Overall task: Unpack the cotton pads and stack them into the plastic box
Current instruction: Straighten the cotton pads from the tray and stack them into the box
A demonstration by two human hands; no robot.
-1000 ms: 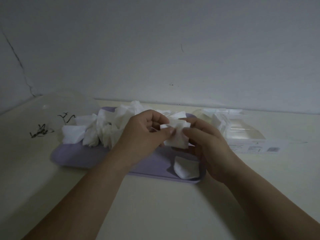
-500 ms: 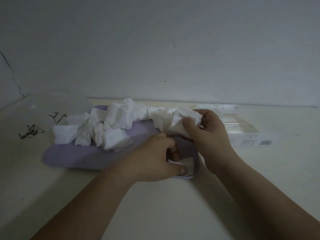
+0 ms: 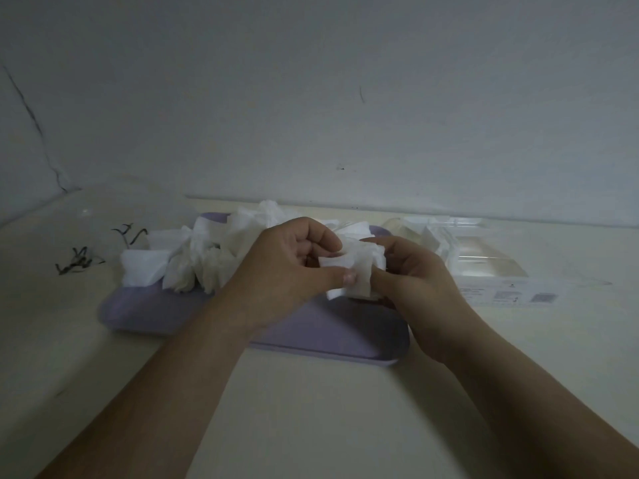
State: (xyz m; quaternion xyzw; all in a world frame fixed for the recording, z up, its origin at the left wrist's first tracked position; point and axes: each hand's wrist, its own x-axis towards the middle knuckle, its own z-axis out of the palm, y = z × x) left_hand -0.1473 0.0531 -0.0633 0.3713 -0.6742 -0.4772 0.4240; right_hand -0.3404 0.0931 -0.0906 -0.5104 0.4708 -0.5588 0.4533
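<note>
I see a pale cream table [image 3: 311,420] filling the lower half of the frame, meeting a grey-white wall [image 3: 311,81] behind it. A lavender tray [image 3: 311,328] with rounded corners lies flat on the table at the centre. Left of the tray, apart from it, lie small dark twisted strands [image 3: 74,262]; in this dim light they may be wire ties. A thin dark crack [image 3: 31,112] runs down the wall at the upper left.
</note>
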